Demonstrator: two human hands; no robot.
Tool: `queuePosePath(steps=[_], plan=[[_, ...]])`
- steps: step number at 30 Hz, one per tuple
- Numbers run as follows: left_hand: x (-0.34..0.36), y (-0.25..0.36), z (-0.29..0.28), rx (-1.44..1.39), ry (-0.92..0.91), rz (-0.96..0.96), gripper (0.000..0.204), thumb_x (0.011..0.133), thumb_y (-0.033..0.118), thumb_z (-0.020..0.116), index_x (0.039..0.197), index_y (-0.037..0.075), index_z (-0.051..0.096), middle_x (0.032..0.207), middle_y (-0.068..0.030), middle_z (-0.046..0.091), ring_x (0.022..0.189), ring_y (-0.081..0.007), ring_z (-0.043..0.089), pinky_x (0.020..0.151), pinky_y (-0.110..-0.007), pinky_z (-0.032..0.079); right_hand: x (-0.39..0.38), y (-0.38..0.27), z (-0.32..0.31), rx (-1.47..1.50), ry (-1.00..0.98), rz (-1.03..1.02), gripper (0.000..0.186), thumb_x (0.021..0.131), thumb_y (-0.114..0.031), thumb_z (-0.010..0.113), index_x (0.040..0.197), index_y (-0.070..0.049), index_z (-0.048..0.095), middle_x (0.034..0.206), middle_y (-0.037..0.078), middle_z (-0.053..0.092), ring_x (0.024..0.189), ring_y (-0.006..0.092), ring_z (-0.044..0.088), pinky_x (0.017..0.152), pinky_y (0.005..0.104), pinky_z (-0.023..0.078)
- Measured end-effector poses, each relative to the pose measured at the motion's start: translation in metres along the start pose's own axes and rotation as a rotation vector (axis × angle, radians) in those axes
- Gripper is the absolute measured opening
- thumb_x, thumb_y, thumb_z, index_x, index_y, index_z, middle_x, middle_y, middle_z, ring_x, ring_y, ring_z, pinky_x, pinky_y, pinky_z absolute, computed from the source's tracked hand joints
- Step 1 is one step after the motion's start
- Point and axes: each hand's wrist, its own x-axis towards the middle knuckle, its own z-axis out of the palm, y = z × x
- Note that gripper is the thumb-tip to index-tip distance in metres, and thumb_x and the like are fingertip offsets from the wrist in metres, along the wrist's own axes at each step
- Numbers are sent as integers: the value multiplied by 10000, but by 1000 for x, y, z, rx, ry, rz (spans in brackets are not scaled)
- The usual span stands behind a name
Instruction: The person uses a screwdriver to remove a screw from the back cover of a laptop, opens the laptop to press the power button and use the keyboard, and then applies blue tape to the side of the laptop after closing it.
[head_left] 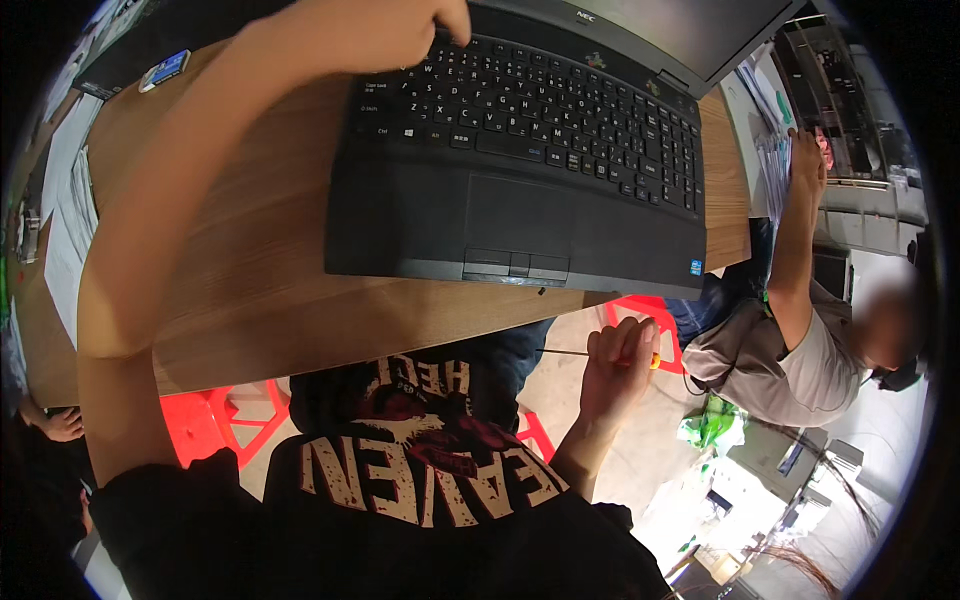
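An opened black laptop [520,210] lies on the wooden table in front of me, its keyboard facing up and its screen tilted back. My left hand [385,35] reaches over the upper left of the keyboard, fingers curled and one bent down near the top keys. What those fingers hold, if anything, is hidden. Below the table's front edge, my right hand [617,365] is closed around a screwdriver [655,361] with an orange-yellow handle. Its thin shaft points left, apart from the laptop.
A person in a grey shirt [765,365] sits at the right, reaching toward papers [772,170]. Red stools [205,425] stand below the table. Papers [68,235] and a small blue-and-silver item [165,70] lie at the left. Another person's hand [62,425] shows at the far left.
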Motion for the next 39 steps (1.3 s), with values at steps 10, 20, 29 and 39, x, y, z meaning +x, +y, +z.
queuePosePath(steps=[10, 20, 29, 39], plan=[[4, -10, -9, -26, 12, -4, 227, 601, -35, 568, 693, 105, 722, 877, -72, 459, 856, -265, 449, 692, -350, 386, 1, 3, 13, -64, -71, 22, 323, 971, -229, 453, 696, -128, 317, 591, -12, 317, 494, 75, 240, 485, 246, 217], [-1, 0, 3, -10, -62, -120, 203, 621, -20, 573, 694, 96, 722, 902, -59, 461, 899, -253, 440, 751, -341, 356, 3, 3, 7, 37, -67, 31, 278, 969, -183, 451, 732, -92, 339, 619, 18, 378, 524, 91, 279, 515, 263, 239], [-30, 35, -7, 33, -20, -231, 165, 679, 4, 612, 818, 42, 693, 874, -90, 505, 884, -281, 473, 782, -369, 391, 8, -7, 0, 175, -372, 45, 398, 996, -383, 341, 783, -54, 407, 712, 100, 453, 522, 124, 407, 465, 275, 301], [-112, 153, -16, -1245, -320, -568, 459, 819, 106, 641, 1269, 101, 549, 916, -81, 650, 544, -94, 542, 534, -213, 455, 21, -21, 72, -416, -593, -273, 826, 827, -762, 243, 626, -19, 541, 584, 42, 517, 480, 157, 473, 435, 276, 323]])
